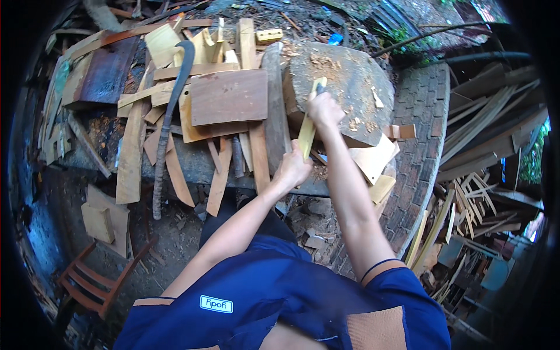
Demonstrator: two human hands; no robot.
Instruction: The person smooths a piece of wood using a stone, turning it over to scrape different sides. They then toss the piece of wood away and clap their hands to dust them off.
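Observation:
A pale yellow wooden strip (pixel 307 133) stands at a slant, its upper end over the chopping block (pixel 356 70). Around its lower end, near the front of the bench, my left hand (pixel 293 170) is closed. My right hand (pixel 325 111) is closed beside the upper part of the strip. A small dark piece shows at the top of that fist, against the wood; its kind is mostly hidden by the fingers. Wood shavings lie scattered over the block's top.
To the left, a curved dark blade with a wrapped handle (pixel 169 116) lies over wood offcuts. A reddish-brown board (pixel 228 97) rests on the pile. A wooden chair (pixel 96 280) stands lower left. Brick paving (pixel 417 116) and stacked scrap wood (pixel 490 128) are on the right.

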